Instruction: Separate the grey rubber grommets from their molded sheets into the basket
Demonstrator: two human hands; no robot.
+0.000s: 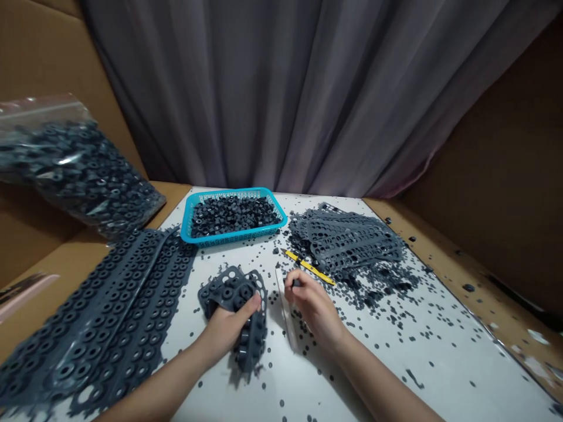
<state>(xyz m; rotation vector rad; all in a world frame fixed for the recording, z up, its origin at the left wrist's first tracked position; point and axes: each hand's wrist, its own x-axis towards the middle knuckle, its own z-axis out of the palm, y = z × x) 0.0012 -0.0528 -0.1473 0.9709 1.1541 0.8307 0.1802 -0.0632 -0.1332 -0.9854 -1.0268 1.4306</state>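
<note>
Rubber grommet sheet (pixel 231 290): clamped in left hand's (pixel 226 331) grip.
Right hand (pixel 312 305): grip pinched on small dark piece (pixel 297 283), right of sheet.

Even, moderately dim indoor light with no distinct source; soft shadows lie on the white tabletop (pixel 396 375), faint glare marks the clear plastic bag (pixel 53 158), and wide-angle distortion bows the frame's edges.

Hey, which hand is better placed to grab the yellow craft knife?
Probably the right. Your right hand sits just beside the yellow craft knife, while your left hand is farther away and gripping the perforated black rubber sheet.
</note>
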